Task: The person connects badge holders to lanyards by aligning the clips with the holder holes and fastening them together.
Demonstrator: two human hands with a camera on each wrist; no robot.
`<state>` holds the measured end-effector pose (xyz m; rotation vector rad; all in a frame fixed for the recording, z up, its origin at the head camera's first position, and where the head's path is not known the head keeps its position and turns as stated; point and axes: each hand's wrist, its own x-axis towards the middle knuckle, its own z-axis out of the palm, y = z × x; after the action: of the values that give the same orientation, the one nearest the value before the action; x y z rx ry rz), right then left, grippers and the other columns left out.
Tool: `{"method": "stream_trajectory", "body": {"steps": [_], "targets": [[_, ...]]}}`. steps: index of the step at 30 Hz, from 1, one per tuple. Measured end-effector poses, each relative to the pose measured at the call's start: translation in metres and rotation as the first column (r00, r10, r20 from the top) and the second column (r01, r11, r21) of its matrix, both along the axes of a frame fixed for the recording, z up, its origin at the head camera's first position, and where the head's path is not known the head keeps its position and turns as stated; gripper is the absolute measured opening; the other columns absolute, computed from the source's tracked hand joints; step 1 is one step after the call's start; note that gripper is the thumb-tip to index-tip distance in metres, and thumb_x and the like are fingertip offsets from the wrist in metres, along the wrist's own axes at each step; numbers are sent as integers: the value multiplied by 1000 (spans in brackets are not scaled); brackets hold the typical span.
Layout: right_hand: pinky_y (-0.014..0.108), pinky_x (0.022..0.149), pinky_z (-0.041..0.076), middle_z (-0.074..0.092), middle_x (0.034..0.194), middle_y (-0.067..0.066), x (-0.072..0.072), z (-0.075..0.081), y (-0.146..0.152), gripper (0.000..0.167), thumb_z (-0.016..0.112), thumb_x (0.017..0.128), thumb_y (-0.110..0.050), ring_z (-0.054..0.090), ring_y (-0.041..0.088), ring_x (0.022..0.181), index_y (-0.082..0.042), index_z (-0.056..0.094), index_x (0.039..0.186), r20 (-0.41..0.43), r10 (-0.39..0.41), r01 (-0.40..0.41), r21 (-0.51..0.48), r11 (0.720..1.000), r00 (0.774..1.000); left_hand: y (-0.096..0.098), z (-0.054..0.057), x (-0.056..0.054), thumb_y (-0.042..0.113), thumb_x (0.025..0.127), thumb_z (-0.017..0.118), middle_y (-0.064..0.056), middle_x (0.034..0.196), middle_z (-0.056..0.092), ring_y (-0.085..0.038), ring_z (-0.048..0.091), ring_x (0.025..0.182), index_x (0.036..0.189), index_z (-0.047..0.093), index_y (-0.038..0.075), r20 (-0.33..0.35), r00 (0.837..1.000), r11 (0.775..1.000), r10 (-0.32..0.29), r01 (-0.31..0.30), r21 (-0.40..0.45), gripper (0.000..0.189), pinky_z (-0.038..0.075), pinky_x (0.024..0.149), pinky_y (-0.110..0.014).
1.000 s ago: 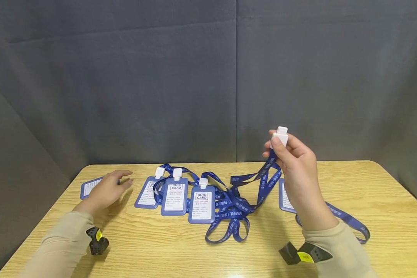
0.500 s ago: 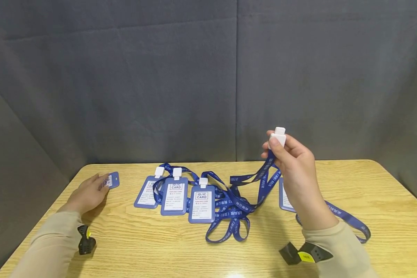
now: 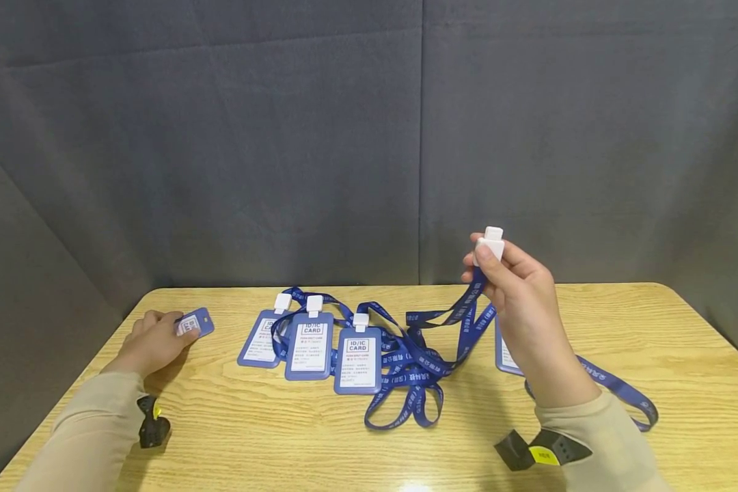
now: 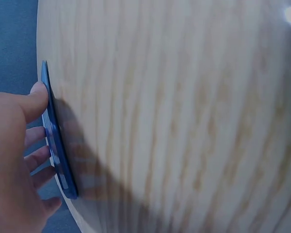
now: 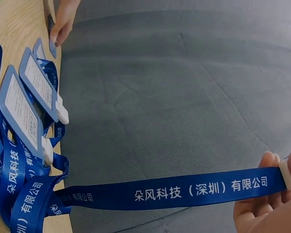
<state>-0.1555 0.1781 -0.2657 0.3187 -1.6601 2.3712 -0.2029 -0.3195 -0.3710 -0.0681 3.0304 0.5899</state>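
Observation:
At the table's left side my left hand [image 3: 154, 342] grips a blue badge holder [image 3: 195, 324] by its edges; the slotted end sticks out past the fingers. In the left wrist view the badge holder [image 4: 58, 141] appears edge-on between thumb and fingers, close over the wood. My right hand [image 3: 519, 287] is raised at the right, pinching the white plastic clip [image 3: 489, 247] of a blue lanyard [image 3: 467, 321] between thumb and fingers. The lanyard strap hangs from the clip to the tangle on the table. In the right wrist view the printed strap [image 5: 184, 191] stretches out from this hand.
Three badge holders with white clips, one of them the front badge [image 3: 357, 362], lie mid-table beside looped lanyards [image 3: 406, 383]. Another badge holder [image 3: 506, 352], partly hidden by the right forearm, lies at right with its strap [image 3: 624, 393]. A grey curtain [image 3: 283, 150] stands behind the table [image 3: 252, 437].
My left hand has moved left onto the loose badge holder and taken hold of it, turning its slotted end outward. My right hand stays nearly still with the clip.

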Motion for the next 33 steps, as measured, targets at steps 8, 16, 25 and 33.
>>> {"method": "stream_trajectory", "body": {"steps": [8,16,25,33], "targets": [[24,83,51,67,90,0,0,0,1,16,65,97,-20,62,14,82,-12,71,110,9,6,-6,13,1000,1000,-2,1,-1,36,103,49,-45,133,24,-58,28,117,141,27,-21,34,999,1000,0,0,11,72,27,94,-70],[24,83,51,67,91,0,1,1,1,16,65,98,-20,62,14,83,-12,70,111,16,5,-5,12,1000,1000,-3,1,-3,34,93,67,-39,114,47,-49,50,99,130,35,-24,-56,996,997,76,-75,22,76,41,83,-60],[24,83,51,67,90,0,2,1,1,16,65,98,-20,62,14,82,-12,70,110,12,-1,1,23,1000,1000,-19,3,0,39,89,71,-37,109,56,-50,56,92,130,40,-21,-154,986,998,63,-66,-12,79,41,74,-58],[25,84,51,67,90,0,2,1,1,16,64,98,-20,62,14,82,-11,70,111,7,5,-5,30,1000,1000,-24,7,8,45,100,51,-43,122,43,-51,51,103,138,23,-25,-67,986,975,152,-139,173,84,45,80,-59]]}}
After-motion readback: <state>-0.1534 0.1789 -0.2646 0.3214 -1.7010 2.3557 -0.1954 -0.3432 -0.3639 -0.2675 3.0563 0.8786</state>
